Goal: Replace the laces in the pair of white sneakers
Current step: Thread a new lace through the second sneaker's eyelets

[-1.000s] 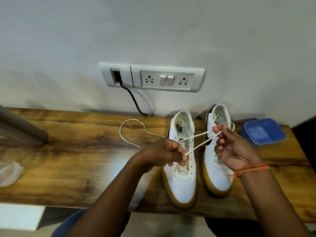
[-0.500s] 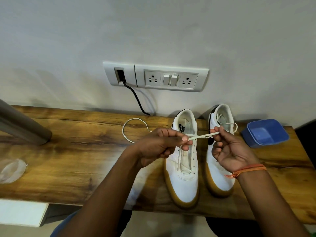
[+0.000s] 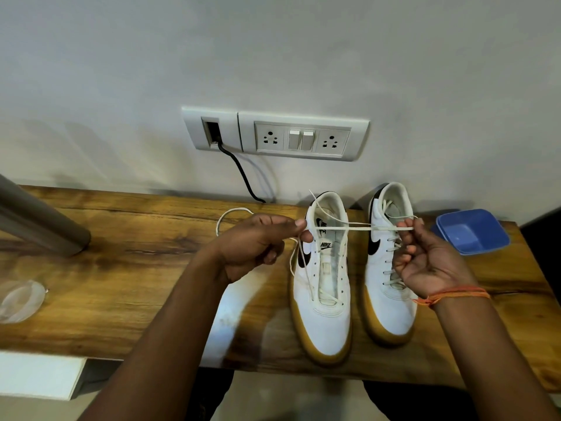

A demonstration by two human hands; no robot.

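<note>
Counter (image 3: pixel 121 268): wooden top against a white wall.
Socket panel (image 3: pixel 300 138): on the wall above the back edge, a black cable (image 3: pixel 243 174) plugged in.
Left sneaker (image 3: pixel 324 278): white, gum sole, near the front edge; tongue reads "NIKE"; mostly unlaced.
Right sneaker (image 3: pixel 391 268): just beside it, laced.
Blue tub (image 3: pixel 473 232): toward the right end.
Left hand (image 3: pixel 258 244): thumb and forefinger pinch the lace (image 3: pixel 343 228).
Right hand (image 3: pixel 425 259): fingertips pinch the lace's other end, held taut above both sneakers.
Loose lace (image 3: pixel 230 214): by the back edge, behind the left hand.
</note>
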